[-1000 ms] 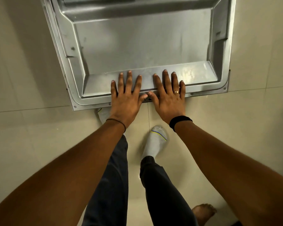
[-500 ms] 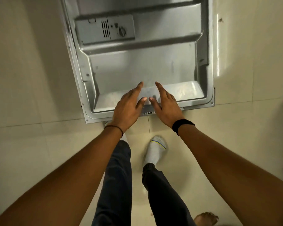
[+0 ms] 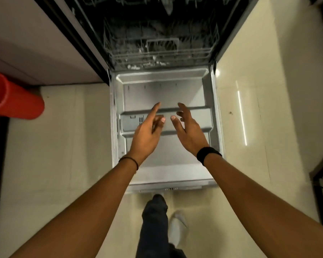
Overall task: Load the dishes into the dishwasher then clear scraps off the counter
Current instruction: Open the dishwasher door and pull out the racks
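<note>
Now both hands empty, fingers spread: my left hand (image 3: 147,131), my right hand (image 3: 187,127) above flat-lying grey steel dishwasher door (image 3: 164,164). Next: grip grey wire lower rack (image 3: 157,58) front rail evenly, slide out straight.

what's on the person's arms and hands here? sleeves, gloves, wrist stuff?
Both forearms are bare: no sleeves or gloves in view. The left hand has a thin dark cord bracelet at the wrist. The right hand has a wider black wristband. Motion blur hides any ring.
</note>
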